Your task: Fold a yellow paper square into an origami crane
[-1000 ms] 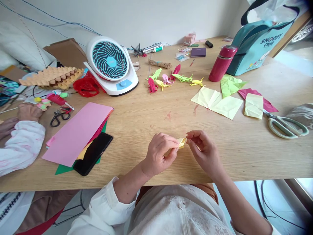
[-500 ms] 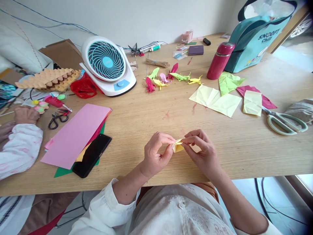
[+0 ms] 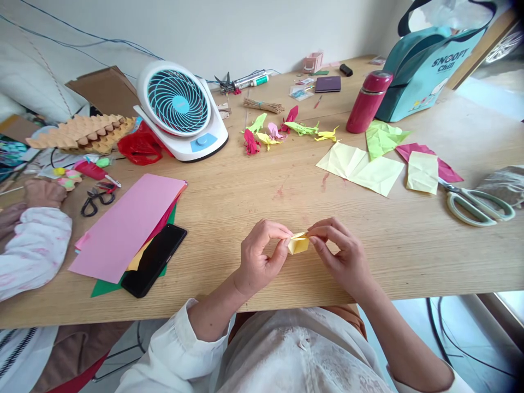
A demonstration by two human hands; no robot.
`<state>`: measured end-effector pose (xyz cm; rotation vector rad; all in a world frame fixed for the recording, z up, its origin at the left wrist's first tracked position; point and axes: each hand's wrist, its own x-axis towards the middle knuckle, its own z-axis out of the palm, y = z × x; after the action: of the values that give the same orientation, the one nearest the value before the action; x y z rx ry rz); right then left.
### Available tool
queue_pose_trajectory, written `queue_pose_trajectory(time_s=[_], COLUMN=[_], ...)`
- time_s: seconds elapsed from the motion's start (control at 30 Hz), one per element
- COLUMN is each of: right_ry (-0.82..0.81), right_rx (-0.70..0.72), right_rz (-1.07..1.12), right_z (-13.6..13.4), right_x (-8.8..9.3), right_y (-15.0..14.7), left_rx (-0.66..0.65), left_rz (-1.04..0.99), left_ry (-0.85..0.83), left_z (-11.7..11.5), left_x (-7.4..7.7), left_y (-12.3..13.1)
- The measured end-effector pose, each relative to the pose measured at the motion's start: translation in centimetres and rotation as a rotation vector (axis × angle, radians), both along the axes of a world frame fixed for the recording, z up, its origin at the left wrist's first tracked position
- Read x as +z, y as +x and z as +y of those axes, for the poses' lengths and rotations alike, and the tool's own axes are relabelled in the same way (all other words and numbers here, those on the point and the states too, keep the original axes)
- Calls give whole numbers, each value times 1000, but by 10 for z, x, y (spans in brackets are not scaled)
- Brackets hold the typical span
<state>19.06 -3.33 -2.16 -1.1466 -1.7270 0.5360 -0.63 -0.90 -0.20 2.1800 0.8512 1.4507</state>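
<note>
A small folded yellow paper piece (image 3: 298,243) is held just above the wooden table (image 3: 254,191) near its front edge. My left hand (image 3: 262,255) pinches its left end between thumb and fingers. My right hand (image 3: 341,252) pinches its right end, fingers curled. Both hands are closed on the paper. Several finished folded paper figures (image 3: 282,131) in green, pink, red and yellow lie further back in the middle.
Pale yellow sheets (image 3: 360,168), green and red paper and scissors (image 3: 477,204) lie to the right. A red flask (image 3: 366,102) and teal bag (image 3: 426,68) stand behind. A fan (image 3: 180,109), pink sheets (image 3: 126,224) and a black phone (image 3: 153,261) are left. Another person's hand (image 3: 41,192) rests far left.
The camera shifted slightly. My fingers have worked the yellow paper, which now shows a broader squarish face between my hands. The hands stay in the same spot.
</note>
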Motion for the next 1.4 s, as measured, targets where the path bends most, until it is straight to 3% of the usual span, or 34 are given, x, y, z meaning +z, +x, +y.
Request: queue_pose_trajectory(time_s=[0.13,0.33,0.57,0.67,1.13,1.4], right_ry=[-109,-227,-109,-31,-42,-95], right_rx=[-75,29,278,323,197,120], right_rz=[120,134,-99,-141,-218,-157], right_z=[1,4,12,16,16,23], right_x=[-1,3,18,22,17,9], right_y=[3,6,17,18,16,10], left_rx=[-13,-39,-69,-90,-76,-34], left_rz=[1,27,79,92,111,203], left_ry=[28,62,76,83,110,255], left_z=[0,0,1,1,1,2], left_x=[0,4,5,5,4,-2], left_y=[0,1,1,1,1,3])
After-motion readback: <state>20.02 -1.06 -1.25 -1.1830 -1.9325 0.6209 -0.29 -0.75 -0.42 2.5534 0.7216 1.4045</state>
